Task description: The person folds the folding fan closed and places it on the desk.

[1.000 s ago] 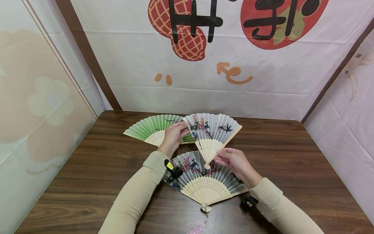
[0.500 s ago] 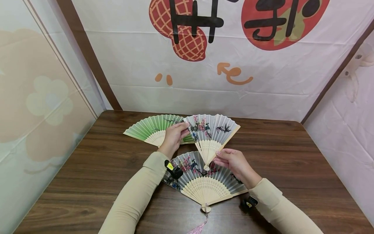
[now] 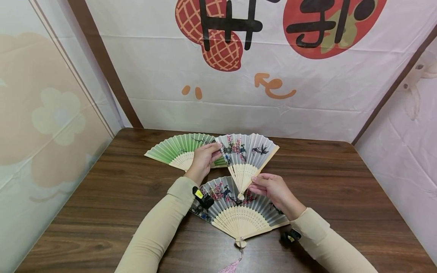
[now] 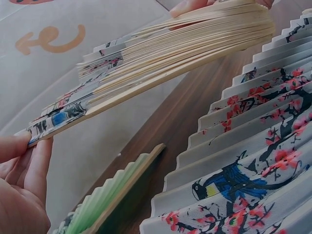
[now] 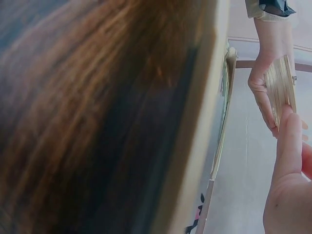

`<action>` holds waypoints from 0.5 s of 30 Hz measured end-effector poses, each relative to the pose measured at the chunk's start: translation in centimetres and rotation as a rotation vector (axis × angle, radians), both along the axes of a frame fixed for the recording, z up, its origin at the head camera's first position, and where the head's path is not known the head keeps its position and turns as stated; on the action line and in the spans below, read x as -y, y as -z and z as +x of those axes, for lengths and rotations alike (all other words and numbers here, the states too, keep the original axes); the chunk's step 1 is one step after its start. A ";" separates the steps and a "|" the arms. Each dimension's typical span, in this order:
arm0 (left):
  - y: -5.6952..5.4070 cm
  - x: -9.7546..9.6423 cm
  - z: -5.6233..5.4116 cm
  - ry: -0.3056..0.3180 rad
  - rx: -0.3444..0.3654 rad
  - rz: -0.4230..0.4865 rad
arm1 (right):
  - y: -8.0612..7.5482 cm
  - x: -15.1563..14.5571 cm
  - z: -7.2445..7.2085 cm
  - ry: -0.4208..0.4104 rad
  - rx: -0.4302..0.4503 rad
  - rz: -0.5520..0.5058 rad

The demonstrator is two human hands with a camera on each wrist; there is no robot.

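Note:
A partly spread grey folding fan (image 3: 248,148), printed with blossoms and a dark bird, is held up in both hands. My left hand (image 3: 203,157) pinches its left outer edge near the top, as the left wrist view also shows of that hand (image 4: 27,180). Lower down, my right hand (image 3: 274,190) pinches the right outer rib not far from the pivot. Below the raised fan lies a second grey fan (image 3: 242,220), spread wide on the table, with a pink tassel (image 3: 231,267) at its pivot. Behind my left hand rests a spread green fan (image 3: 172,149), partly covered.
The brown wooden table (image 3: 341,182) reaches back to a white printed cloth wall (image 3: 153,76). More cloth hangs at the left and right sides. Each wrist carries a small black camera (image 3: 203,198).
The raised fan has sunk slightly and its right edge has come a little to the left, with my right hand shifting along. My left hand and the two lying fans look nearly unchanged.

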State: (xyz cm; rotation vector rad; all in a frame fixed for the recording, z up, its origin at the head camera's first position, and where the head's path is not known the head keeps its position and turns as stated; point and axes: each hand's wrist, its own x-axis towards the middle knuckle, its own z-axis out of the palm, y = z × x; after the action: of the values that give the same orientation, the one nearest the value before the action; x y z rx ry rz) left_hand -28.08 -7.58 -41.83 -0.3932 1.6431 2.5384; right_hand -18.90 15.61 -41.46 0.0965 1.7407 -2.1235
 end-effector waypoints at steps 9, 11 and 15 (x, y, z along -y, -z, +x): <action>0.0 0.0 0.1 0.016 -0.001 -0.016 | 0.1 0.1 0.0 -0.001 0.007 0.018; 0.0 0.0 0.1 0.019 -0.002 -0.015 | 0.1 0.2 0.0 -0.003 0.006 0.022; 0.1 0.1 0.0 0.026 0.002 -0.012 | 0.0 0.3 0.0 -0.017 -0.004 0.023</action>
State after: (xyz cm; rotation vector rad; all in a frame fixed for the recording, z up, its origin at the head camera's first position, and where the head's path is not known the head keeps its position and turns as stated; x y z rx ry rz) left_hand -28.05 -7.65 -41.95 -0.3727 1.6531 2.5102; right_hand -18.95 15.33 -41.49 0.0838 1.7622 -2.0929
